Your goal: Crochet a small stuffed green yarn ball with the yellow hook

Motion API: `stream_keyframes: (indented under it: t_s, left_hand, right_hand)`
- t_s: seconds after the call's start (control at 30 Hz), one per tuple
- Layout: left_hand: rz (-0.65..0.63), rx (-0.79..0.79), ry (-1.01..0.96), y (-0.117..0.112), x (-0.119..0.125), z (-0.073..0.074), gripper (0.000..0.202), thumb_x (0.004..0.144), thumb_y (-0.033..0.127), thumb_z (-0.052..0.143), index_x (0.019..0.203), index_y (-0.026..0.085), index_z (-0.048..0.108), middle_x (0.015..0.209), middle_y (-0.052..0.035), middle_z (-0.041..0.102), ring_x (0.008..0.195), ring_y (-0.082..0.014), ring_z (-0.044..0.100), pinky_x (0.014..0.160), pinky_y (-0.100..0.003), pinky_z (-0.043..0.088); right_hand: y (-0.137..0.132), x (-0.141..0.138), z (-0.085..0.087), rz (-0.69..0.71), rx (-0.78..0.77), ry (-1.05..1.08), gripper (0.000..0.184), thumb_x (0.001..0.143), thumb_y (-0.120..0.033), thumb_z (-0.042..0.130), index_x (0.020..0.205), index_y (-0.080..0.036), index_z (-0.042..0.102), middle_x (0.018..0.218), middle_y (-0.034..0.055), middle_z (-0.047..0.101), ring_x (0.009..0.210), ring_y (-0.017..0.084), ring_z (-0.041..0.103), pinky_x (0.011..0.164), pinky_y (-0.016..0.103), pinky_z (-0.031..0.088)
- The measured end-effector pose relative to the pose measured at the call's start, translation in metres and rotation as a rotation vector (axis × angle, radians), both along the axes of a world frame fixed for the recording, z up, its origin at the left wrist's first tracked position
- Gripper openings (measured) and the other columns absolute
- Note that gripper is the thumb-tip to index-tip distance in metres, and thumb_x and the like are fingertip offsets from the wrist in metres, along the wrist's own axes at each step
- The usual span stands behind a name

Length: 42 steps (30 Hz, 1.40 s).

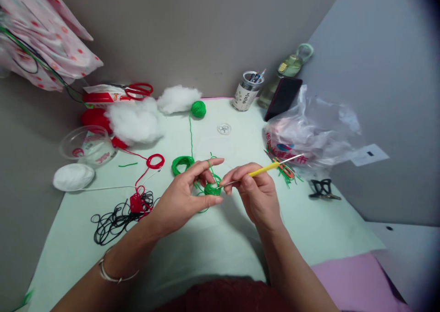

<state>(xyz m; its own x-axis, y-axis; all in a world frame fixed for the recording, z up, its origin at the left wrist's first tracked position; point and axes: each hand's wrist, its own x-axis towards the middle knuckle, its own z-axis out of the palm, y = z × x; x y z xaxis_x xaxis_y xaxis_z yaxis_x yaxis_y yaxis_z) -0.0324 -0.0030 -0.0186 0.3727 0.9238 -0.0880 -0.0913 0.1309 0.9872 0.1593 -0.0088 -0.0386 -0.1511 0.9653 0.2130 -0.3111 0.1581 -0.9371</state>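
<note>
Between the thumb and fingers of my left hand (187,190) is a small round green crochet piece (212,189). A strand of green yarn rises over that hand's fingers. My right hand (256,190) grips a crochet hook (264,169) with a yellow handle, its metal tip at the crochet piece. Just beyond my left hand lies a loose coil of green yarn (182,165). From there a strand runs up to a green yarn ball (198,109) near the wall.
On the left are white stuffing (135,122), a clear plastic bowl (87,147), a white yarn ball (74,177), tangled black cord (115,222) and red-handled scissors (138,91). Toward the right stand a pen can (245,94), a phone (283,99), a plastic bag (316,128) and a black claw clip (324,189).
</note>
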Motion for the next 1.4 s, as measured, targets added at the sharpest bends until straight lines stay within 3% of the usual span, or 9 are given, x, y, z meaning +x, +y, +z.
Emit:
stream_keyframes:
  t_s: [0.17,0.4,0.67,0.87,1.03,1.13,1.27,1.33,1.4]
  left_hand:
    - [0.015,0.002,0.039,0.0,0.0,0.004,0.061,0.075,0.02,0.088,0.132,0.033,0.072,0.096,-0.0012,0.059,0.109,-0.0244,0.059,0.111,-0.044,0.038]
    - [-0.038,0.027,0.033,0.003,-0.004,-0.002,0.058,0.078,0.021,0.086,0.132,0.033,0.072,0.105,-0.0042,0.064,0.11,-0.0251,0.058,0.104,-0.041,0.041]
    - [0.068,-0.055,0.027,0.0,0.003,0.0,0.069,0.074,0.021,0.087,0.139,0.029,0.065,0.093,0.0011,0.06,0.097,-0.019,0.057,0.099,-0.037,0.042]
    - [0.105,-0.062,-0.05,-0.003,0.008,0.002,0.065,0.075,0.023,0.088,0.136,0.028,0.067,0.093,0.0018,0.061,0.099,-0.0179,0.058,0.101,-0.036,0.042]
    - [0.085,-0.104,-0.127,-0.005,0.009,0.002,0.051,0.083,0.029,0.084,0.132,0.027,0.069,0.093,0.001,0.062,0.096,-0.016,0.061,0.094,-0.032,0.047]
    - [0.139,-0.125,-0.166,-0.007,0.013,0.0,0.052,0.083,0.03,0.084,0.133,0.025,0.069,0.093,0.0009,0.062,0.094,-0.0149,0.061,0.091,-0.029,0.049]
    - [0.229,-0.216,-0.262,-0.012,0.023,-0.002,0.064,0.077,0.029,0.091,0.136,0.026,0.067,0.094,0.0014,0.062,0.095,-0.0143,0.06,0.089,-0.026,0.048]
    - [0.193,-0.312,-0.359,-0.014,0.025,-0.002,0.057,0.078,0.033,0.09,0.132,0.026,0.071,0.095,0.0007,0.063,0.092,-0.013,0.059,0.084,-0.024,0.047]
    - [0.11,-0.413,-0.447,-0.013,0.024,-0.001,0.052,0.079,0.038,0.089,0.128,0.025,0.074,0.095,-0.0006,0.063,0.088,-0.0123,0.058,0.081,-0.023,0.046]
  right_hand:
    - [0.0,0.003,-0.001,0.038,0.075,0.0,0.015,0.101,-0.036,0.065,0.099,-0.024,0.073,0.095,0.0044,0.08,0.08,0.017,0.072,0.074,0.032,0.06]
    - [-0.001,0.006,0.005,0.018,0.138,-0.07,0.015,0.103,-0.032,0.061,0.1,-0.024,0.073,0.094,0.0044,0.079,0.081,0.017,0.072,0.073,0.033,0.06]
    - [-0.005,-0.003,0.007,-0.145,0.45,-0.286,0.018,0.101,-0.016,0.061,0.106,-0.024,0.077,0.095,0.0052,0.078,0.092,0.019,0.072,0.081,0.036,0.059]
    - [-0.005,-0.004,0.008,-0.18,0.35,-0.159,0.017,0.103,-0.02,0.06,0.103,-0.024,0.077,0.095,0.0046,0.077,0.081,0.016,0.071,0.07,0.03,0.059]
    - [-0.005,-0.005,0.009,-0.209,0.349,-0.147,0.019,0.104,-0.02,0.058,0.105,-0.025,0.076,0.098,0.0047,0.076,0.079,0.016,0.07,0.068,0.031,0.06]
    - [-0.008,-0.006,0.005,-0.282,0.467,-0.325,0.021,0.103,-0.017,0.058,0.108,-0.026,0.077,0.097,0.0054,0.076,0.086,0.018,0.072,0.071,0.032,0.061]
    - [-0.017,-0.009,-0.006,-0.512,0.782,-0.734,0.035,0.095,-0.009,0.068,0.121,-0.03,0.077,0.101,0.0065,0.074,0.089,0.02,0.072,0.073,0.033,0.062]
    - [-0.018,-0.01,-0.008,-0.573,0.861,-0.769,0.043,0.093,-0.007,0.07,0.127,-0.032,0.075,0.099,0.006,0.074,0.088,0.02,0.072,0.071,0.033,0.062]
    - [-0.017,-0.011,-0.006,-0.583,0.802,-0.645,0.043,0.094,-0.007,0.069,0.127,-0.034,0.076,0.097,0.0048,0.074,0.084,0.019,0.071,0.067,0.032,0.061]
